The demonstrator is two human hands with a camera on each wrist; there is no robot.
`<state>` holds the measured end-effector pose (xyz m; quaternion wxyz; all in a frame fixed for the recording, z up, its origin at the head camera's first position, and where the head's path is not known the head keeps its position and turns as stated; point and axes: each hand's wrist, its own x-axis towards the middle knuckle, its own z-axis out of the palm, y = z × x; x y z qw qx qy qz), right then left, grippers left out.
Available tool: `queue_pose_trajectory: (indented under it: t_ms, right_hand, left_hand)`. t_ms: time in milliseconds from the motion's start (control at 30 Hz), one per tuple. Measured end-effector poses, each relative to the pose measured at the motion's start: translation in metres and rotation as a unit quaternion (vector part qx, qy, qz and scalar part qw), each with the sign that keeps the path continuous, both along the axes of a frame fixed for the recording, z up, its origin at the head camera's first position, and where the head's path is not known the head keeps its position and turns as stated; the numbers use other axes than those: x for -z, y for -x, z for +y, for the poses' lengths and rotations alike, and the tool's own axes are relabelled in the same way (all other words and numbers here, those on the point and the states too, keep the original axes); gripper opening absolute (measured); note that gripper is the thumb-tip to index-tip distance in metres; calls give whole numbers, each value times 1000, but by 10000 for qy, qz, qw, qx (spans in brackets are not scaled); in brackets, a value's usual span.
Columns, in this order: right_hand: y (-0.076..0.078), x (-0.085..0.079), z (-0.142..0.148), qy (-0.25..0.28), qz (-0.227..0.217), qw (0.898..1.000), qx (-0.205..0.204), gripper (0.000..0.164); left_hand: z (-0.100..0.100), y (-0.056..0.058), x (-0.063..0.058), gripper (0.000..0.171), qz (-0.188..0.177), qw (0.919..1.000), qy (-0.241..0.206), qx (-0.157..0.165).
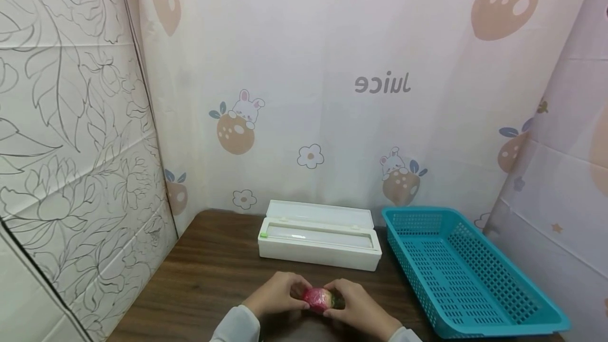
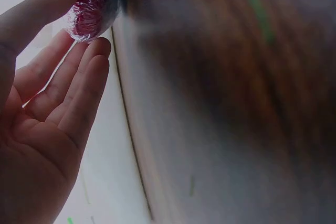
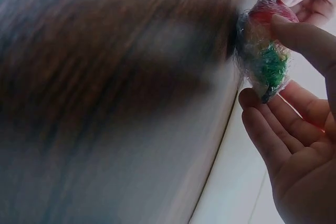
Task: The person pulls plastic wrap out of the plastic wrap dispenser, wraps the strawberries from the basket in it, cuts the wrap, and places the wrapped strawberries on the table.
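Note:
A small fruit-shaped item, red at one end and yellow to green at the other, is wrapped in crinkled clear film. Between thumb and fingers, my left hand grips its red end close over the table. My right hand pinches the other end; in the right wrist view the green part shows beneath the film, by the fingertips. Behind both hands, a white cling film dispenser stands with its lid raised.
A teal perforated plastic basket stands on the right side of the dark wooden table. Patterned curtains hang behind the table and along both sides.

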<state>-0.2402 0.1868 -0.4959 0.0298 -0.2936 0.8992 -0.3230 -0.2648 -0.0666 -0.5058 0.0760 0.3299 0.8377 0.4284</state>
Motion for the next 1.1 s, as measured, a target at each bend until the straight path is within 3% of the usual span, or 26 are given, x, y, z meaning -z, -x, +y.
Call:
queue_pose_trajectory:
  t_ms: [333,500,933,1100]
  right_hand:
    - [3,3,0,25,-305,9994,139,40]
    - [2,5,1,-44,-334,9992,193,46]
    - [-3,1,0,-74,-332,9993,153,55]
    - [-5,-1,1,46,-414,9988,257,54]
  left_hand:
    - [4,-1,5,29,26,9997,158,-188]
    - [6,-3,6,31,76,9997,197,-142]
    - [-2,-3,-1,37,-13,9996,269,-28]
    - [-9,-5,-6,32,115,9994,172,-289]
